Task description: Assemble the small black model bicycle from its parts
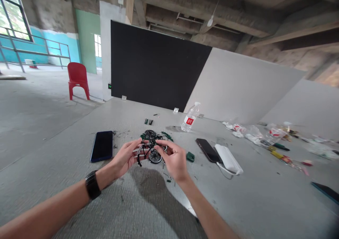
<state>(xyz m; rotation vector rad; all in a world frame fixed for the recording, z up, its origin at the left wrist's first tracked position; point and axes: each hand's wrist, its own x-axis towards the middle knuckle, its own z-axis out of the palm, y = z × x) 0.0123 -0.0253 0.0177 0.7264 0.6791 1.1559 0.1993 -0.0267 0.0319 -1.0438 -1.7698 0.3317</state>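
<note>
Between my two hands is a small black model bicycle, raised over the grey tabletop with one spoked wheel facing me. My left hand grips its frame from the left, fingers behind it and thumb on top. From the right, my right hand pinches the bicycle near its top, thumb and forefinger close together; whether a small part sits between them is hidden. Just beyond the hands lie another spoked wheel and dark green parts. A green block-like piece rests to the right of my right hand.
A dark phone lies left, another phone right, beside a white power bank with a cable. A clear water bottle stands behind. Wrappers and plastic litter spread far right. A black-and-white panel borders the back.
</note>
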